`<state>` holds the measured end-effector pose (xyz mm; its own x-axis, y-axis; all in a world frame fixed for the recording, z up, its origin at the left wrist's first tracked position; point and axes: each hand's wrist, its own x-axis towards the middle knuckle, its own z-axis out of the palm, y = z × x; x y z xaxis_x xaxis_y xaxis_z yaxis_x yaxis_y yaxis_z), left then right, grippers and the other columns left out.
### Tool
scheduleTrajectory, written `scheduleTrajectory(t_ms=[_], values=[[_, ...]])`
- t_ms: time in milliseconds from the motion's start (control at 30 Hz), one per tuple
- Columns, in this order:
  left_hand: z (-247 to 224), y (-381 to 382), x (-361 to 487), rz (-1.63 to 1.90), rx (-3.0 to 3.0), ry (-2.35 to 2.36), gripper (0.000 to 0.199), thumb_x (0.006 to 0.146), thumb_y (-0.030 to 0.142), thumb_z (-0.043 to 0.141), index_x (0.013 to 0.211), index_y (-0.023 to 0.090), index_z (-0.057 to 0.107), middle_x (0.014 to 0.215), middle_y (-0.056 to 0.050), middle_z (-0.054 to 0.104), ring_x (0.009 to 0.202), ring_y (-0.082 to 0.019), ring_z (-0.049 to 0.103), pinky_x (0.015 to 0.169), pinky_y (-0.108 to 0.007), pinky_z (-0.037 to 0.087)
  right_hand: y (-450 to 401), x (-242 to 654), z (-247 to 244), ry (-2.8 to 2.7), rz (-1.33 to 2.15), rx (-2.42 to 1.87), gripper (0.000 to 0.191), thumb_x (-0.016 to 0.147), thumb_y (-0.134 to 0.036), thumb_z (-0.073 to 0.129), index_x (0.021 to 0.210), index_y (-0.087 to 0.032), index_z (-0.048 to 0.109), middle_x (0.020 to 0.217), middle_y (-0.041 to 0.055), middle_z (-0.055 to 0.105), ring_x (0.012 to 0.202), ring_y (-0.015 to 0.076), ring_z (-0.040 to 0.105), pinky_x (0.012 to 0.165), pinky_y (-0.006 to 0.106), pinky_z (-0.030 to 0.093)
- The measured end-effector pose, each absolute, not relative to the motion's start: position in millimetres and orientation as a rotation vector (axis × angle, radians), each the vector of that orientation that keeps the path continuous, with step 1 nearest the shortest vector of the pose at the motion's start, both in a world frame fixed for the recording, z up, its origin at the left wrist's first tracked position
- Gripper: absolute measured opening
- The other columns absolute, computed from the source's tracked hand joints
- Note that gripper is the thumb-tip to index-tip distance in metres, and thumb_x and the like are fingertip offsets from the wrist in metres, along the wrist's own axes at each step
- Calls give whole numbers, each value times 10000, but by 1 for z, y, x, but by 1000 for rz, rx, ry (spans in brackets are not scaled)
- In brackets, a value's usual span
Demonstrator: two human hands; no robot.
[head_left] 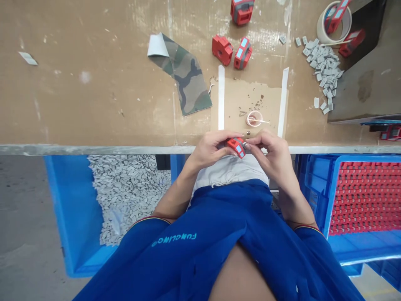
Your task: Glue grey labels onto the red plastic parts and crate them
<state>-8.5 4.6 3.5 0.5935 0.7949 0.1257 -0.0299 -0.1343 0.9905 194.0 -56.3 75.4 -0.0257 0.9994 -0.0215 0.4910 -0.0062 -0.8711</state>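
My left hand (pixel 210 149) and my right hand (pixel 269 155) meet just over the table's front edge. Both grip a small red plastic block (pixel 236 147) with pale blue-grey patches. The right fingertips press at its end, near a tiny grey piece I cannot make out clearly. Just beyond my hands, a small white ring-shaped dish (pixel 254 118) holds a cotton swab on a cardboard pad (pixel 247 102). A small metallic bit (pixel 248 133) lies near my fingers. Similar red blocks (pixel 222 50) stand further up the table.
A camouflage cloth (pixel 181 75) lies left of the pad, and grey pieces (pixel 324 71) lie heaped at right beside a tape roll (pixel 333 23). Below the table edge are a blue bin of grey pieces (pixel 72 209) and a blue crate of red parts (pixel 366 196).
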Motion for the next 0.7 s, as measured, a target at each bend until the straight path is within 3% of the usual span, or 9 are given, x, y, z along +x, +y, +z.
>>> scheduleTrajectory(t_ms=[400,700], values=[[4,3,-12,826,1740,648,282,955,381,730,1179,219,786,1076,-90,835,923,-183,787,822,-288,609,-66,181,82,-1869,746,-1567,210,1027,-161,535,828,-210,581,780,9,531,654,139,473,611,290,373],[6,7,-14,711,1651,601,405,911,491,764,1207,217,792,1032,-92,839,870,-172,785,794,-255,609,-69,194,68,-1522,1212,-1431,84,993,-256,645,961,-203,702,882,18,680,769,140,628,680,268,509]])
